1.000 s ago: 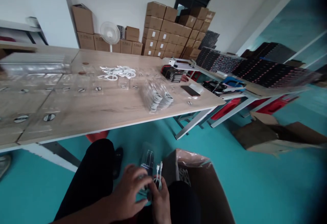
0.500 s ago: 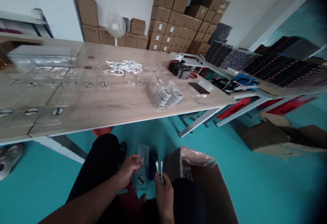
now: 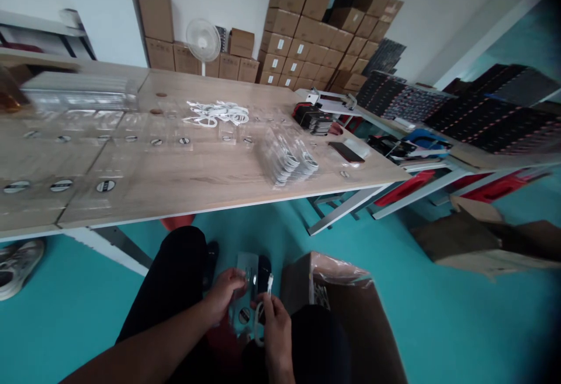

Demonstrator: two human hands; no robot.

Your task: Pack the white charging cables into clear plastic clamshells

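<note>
My left hand (image 3: pixel 228 291) is closed on the edge of a clear plastic package (image 3: pixel 248 266), which bears a round black-and-white label near its lower end. Beside it, my right hand (image 3: pixel 275 321) grips a coiled white charging cable (image 3: pixel 258 327), its connector ends pointing up above the fingers. The cable is close to the package's right side; whether they touch I cannot tell. Both hands are low over my lap, in front of the table. To the right of my right hand stands an open cardboard box (image 3: pixel 295 284) lined with clear plastic, with white cables inside.
On the wooden table (image 3: pixel 193 182) lie a pile of white cables (image 3: pixel 221 113), clear packages holding cables (image 3: pixel 284 159), several labelled clear packages and a dark phone-like slab (image 3: pixel 346 152). Another open carton (image 3: pixel 464 244) is on the floor at right. A fan (image 3: pixel 203 40) and stacked boxes stand behind.
My right hand has turned and come nearer the package, so the cable's coil now shows. The package has tilted in my left hand. The whole view has shifted slightly.
</note>
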